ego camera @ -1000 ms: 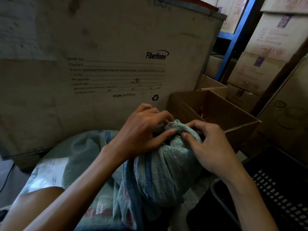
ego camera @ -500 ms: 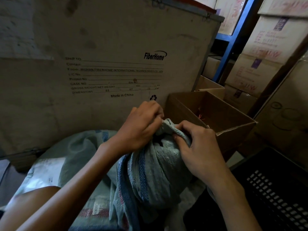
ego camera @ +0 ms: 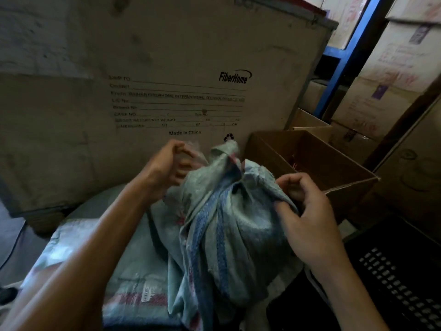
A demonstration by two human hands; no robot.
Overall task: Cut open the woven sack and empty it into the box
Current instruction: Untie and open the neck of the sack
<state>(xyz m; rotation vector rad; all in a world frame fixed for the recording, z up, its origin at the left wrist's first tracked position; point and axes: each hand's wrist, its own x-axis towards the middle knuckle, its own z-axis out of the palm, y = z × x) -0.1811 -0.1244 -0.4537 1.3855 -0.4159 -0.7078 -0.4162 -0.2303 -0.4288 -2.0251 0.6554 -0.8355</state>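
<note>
Your woven sack (ego camera: 224,225) stands bunched at centre frame, its gathered neck pointing toward 12 o'clock, with the open cardboard box (ego camera: 334,163) just beside it at 2 o'clock. Your left hand (ego camera: 164,168), at 10 o'clock of the neck, has its fingers curled shut, though blur hides what they pinch. Your right hand (ego camera: 307,211), at 3 o'clock, grips a fold of sack fabric.

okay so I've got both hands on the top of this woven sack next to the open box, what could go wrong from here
1. The woven sack is gripped only at its gathered top by the left hand and right hand; it may tip as the mouth opens.
2. The cardboard box sits beside the sack, not under it, so contents could spill short.
3. Dim light hides the sack's contents.
</note>
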